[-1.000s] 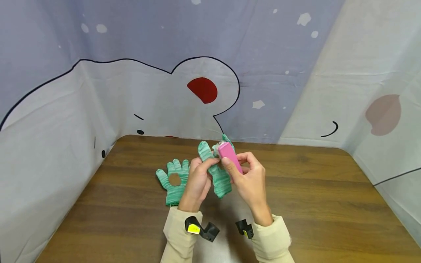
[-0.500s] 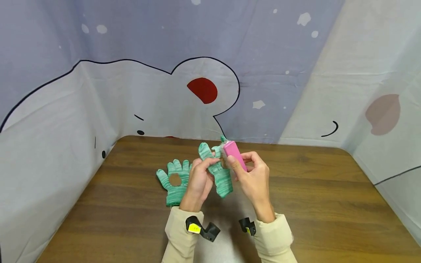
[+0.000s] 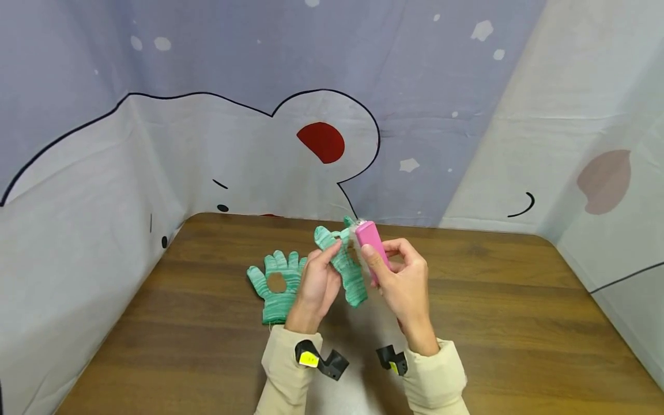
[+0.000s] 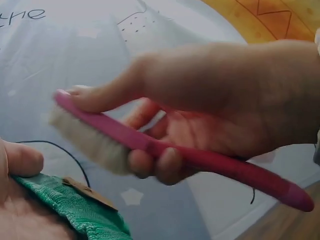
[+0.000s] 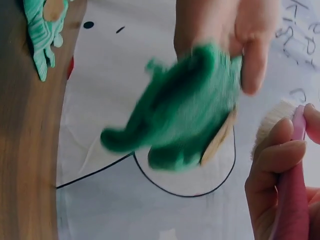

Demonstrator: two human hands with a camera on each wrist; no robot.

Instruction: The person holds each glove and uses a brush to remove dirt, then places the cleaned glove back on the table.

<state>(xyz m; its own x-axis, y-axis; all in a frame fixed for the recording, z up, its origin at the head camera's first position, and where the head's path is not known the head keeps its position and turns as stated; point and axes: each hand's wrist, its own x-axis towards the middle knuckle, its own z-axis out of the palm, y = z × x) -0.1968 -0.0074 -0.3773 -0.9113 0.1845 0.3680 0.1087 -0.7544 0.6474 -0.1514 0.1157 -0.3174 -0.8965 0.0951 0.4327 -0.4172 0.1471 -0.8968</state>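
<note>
My left hand (image 3: 315,285) pinches a green knitted glove (image 3: 354,283) between thumb and fingers, up above the table. A brown patch (image 4: 90,192) shows on the glove in the left wrist view. My right hand (image 3: 407,282) grips a pink-handled brush (image 3: 371,239), the thumb lying along the back of its head. Pale bristles (image 4: 90,142) face the glove, and in the left wrist view a gap separates them from it. A matching green glove (image 3: 279,302) with a round brown patch lies flat on the table beside my left hand.
The brown wooden table (image 3: 493,323) reaches back to a printed cloth backdrop (image 3: 233,155) that also rises at both sides. Black wrist mounts (image 3: 321,360) sit on both sleeves.
The brush and my right hand have shifted slightly right, off the held glove. My left thumb has moved a little up on the glove. The glove on the table stays put.
</note>
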